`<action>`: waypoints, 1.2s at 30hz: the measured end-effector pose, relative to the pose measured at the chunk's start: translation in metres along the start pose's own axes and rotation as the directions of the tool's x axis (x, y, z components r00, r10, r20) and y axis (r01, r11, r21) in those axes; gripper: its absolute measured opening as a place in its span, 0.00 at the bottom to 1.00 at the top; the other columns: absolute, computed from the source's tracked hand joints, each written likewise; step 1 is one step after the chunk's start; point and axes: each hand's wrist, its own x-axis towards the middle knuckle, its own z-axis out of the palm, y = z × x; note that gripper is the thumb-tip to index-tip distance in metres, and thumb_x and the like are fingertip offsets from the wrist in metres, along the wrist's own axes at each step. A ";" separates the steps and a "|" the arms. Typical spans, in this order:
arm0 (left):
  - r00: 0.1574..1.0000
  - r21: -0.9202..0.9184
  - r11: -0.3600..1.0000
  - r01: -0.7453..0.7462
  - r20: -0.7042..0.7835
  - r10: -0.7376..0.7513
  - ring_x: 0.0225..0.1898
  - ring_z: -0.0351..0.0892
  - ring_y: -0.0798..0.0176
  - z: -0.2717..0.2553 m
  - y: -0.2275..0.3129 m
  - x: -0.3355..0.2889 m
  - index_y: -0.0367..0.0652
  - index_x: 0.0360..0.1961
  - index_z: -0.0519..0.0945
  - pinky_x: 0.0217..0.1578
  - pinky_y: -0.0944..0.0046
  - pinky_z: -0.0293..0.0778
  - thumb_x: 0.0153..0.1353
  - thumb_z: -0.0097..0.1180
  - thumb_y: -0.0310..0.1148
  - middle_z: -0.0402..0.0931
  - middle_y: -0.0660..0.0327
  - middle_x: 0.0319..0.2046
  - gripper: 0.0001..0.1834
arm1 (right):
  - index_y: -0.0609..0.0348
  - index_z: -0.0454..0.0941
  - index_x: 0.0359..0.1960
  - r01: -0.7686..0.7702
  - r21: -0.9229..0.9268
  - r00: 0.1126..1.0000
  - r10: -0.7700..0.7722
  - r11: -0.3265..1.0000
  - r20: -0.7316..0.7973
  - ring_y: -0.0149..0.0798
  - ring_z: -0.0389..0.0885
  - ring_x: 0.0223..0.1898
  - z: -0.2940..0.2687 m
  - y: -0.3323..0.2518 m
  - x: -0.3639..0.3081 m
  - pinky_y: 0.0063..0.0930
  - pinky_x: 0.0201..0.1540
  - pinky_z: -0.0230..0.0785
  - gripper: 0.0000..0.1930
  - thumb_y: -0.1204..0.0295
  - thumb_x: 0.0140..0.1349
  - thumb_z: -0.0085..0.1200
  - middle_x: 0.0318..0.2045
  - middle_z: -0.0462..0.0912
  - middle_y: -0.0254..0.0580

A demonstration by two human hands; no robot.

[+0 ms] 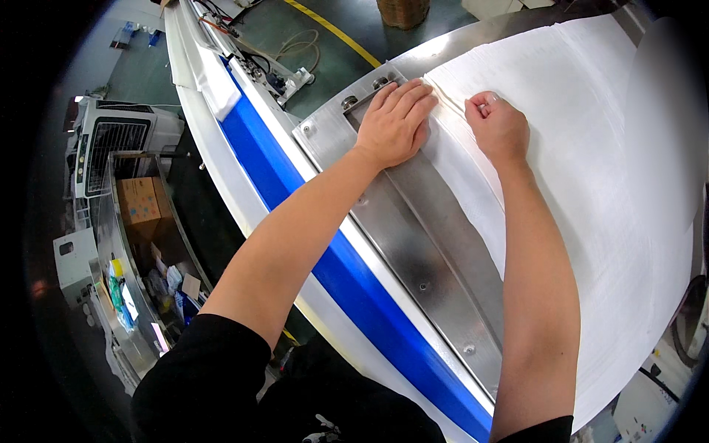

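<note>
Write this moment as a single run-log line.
left hand: flat on paper stack edge | right hand: pinching stack's top sheets | under: steel plate

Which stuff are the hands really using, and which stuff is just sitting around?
In use:
- left hand, flat across the steel plate and the paper's edge
- right hand, fingers curled on the paper
- big stack of white paper sheets

Just sitting around:
- brown cardboard box on the left
- woven basket on the floor
- yellow floor line
- cables
</note>
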 end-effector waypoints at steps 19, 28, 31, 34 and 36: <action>1.000 0.019 1.000 -0.017 0.023 0.017 0.48 0.71 0.56 -0.020 -0.003 0.000 0.55 0.40 0.76 0.53 0.52 0.63 0.43 0.58 0.33 0.72 0.63 0.44 0.19 | 0.51 0.81 0.32 -0.117 0.093 0.989 0.107 0.989 0.101 0.43 0.82 0.29 -0.010 -0.007 0.001 0.34 0.34 0.73 0.11 0.60 0.57 0.53 0.27 0.84 0.40; 0.862 -0.004 0.969 -0.249 0.455 0.223 0.53 0.71 0.55 -0.051 -0.031 0.011 0.47 0.38 0.76 0.57 0.51 0.62 0.44 0.61 0.34 0.73 0.59 0.49 0.17 | 0.57 0.80 0.35 -0.205 -0.058 0.979 0.205 0.977 -0.003 0.52 0.79 0.34 -0.065 0.010 -0.186 0.44 0.38 0.71 0.17 0.57 0.63 0.46 0.32 0.81 0.48; 0.755 0.180 0.943 -0.279 0.648 0.100 0.56 0.69 0.53 -0.066 -0.010 0.031 0.47 0.52 0.71 0.60 0.49 0.59 0.46 0.60 0.30 0.71 0.56 0.53 0.28 | 0.57 0.81 0.34 -0.343 -0.208 0.937 0.317 0.916 -0.147 0.51 0.79 0.35 -0.108 0.071 -0.285 0.43 0.40 0.70 0.17 0.58 0.63 0.45 0.31 0.81 0.48; 0.589 0.237 0.896 -0.376 0.808 0.033 0.54 0.71 0.56 -0.065 0.021 0.057 0.49 0.56 0.69 0.60 0.54 0.59 0.48 0.59 0.29 0.71 0.57 0.53 0.30 | 0.57 0.81 0.32 -0.517 -0.395 0.855 0.487 0.760 -0.181 0.51 0.79 0.36 -0.164 0.149 -0.391 0.45 0.48 0.66 0.21 0.55 0.66 0.41 0.31 0.82 0.48; 0.500 0.354 0.835 -0.421 0.859 -0.112 0.53 0.72 0.58 -0.057 0.048 0.068 0.52 0.55 0.70 0.57 0.55 0.62 0.49 0.58 0.27 0.71 0.58 0.54 0.28 | 0.57 0.82 0.30 -0.621 -0.465 0.769 0.606 0.631 -0.205 0.51 0.79 0.38 -0.206 0.201 -0.467 0.48 0.53 0.62 0.24 0.53 0.67 0.37 0.31 0.83 0.49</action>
